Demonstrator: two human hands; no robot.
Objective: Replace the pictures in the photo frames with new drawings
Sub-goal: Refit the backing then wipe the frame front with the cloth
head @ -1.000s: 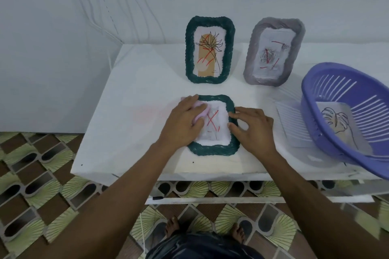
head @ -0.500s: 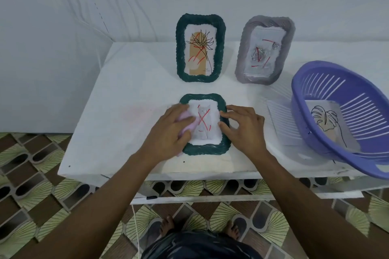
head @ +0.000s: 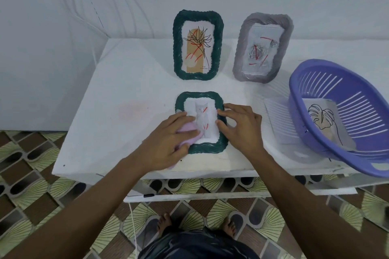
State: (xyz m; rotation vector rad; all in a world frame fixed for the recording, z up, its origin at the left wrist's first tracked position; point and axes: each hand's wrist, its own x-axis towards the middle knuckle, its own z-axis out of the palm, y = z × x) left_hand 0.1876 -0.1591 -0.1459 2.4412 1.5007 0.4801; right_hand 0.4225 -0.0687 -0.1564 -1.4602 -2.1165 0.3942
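A small green frame (head: pixel 200 95) lies flat near the table's front edge, showing a grey cat picture (head: pixel 202 114) with red strokes. My left hand (head: pixel 168 143) presses a pink cloth (head: pixel 188 134) on the frame's lower left part, fingers fairly straight over it. My right hand (head: pixel 240 126) rests with spread fingertips on the frame's right border. A taller green frame (head: pixel 197 45) with a plant picture and a grey frame (head: pixel 263 48) with a rose picture stand at the back against the wall. A leaf drawing (head: pixel 324 120) lies in the purple basket (head: pixel 341 82).
The white table (head: pixel 126 90) has a faint pink stain left of the flat frame. The basket overhangs the table's right front edge. A white sheet (head: pixel 275 115) lies beside the basket. A patterned tile floor and bare feet show below.
My left hand with the cloth has slid down and left across the flat frame, uncovering more of the picture. The red marks on it look fainter. My right hand stays on the right border.
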